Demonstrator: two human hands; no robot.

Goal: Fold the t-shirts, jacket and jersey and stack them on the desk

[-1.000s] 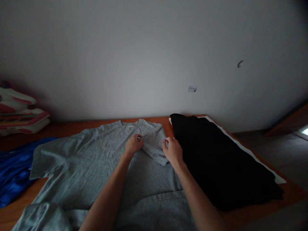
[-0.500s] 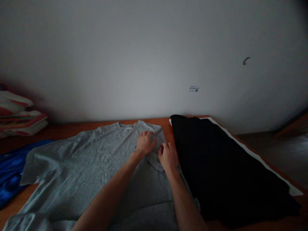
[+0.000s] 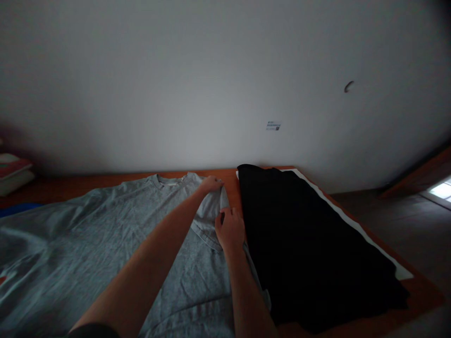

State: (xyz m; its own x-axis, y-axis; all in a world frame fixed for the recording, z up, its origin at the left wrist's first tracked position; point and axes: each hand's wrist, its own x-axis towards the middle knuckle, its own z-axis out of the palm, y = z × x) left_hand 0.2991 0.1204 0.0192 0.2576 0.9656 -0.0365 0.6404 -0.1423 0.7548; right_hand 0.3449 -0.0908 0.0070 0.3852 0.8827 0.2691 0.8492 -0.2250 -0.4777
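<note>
A grey T-shirt (image 3: 141, 220) lies spread on the wooden table (image 3: 231, 188), its collar toward the wall. Its right-hand sleeve is folded inward over the body. My left hand (image 3: 212, 184) pinches the cloth at the top of that fold, near the shoulder. Closer to me, my right hand (image 3: 230, 230) has its fingers closed on the sleeve's outer edge. A strip of cloth is drawn up between the two hands. My forearms hide part of the shirt's middle and right side.
Black cloth (image 3: 310, 244) lies flat on a white sheet (image 3: 352, 225) to the right. Blue fabric (image 3: 21, 209) and a stack of red and white items (image 3: 14, 176) sit at the left. The pale wall (image 3: 176, 94) rises behind the table, with a small label (image 3: 273, 126).
My left hand has moved up toward the shoulder and closed on the cloth. The right hand still holds the sleeve edge. The view has turned slightly to the right.
</note>
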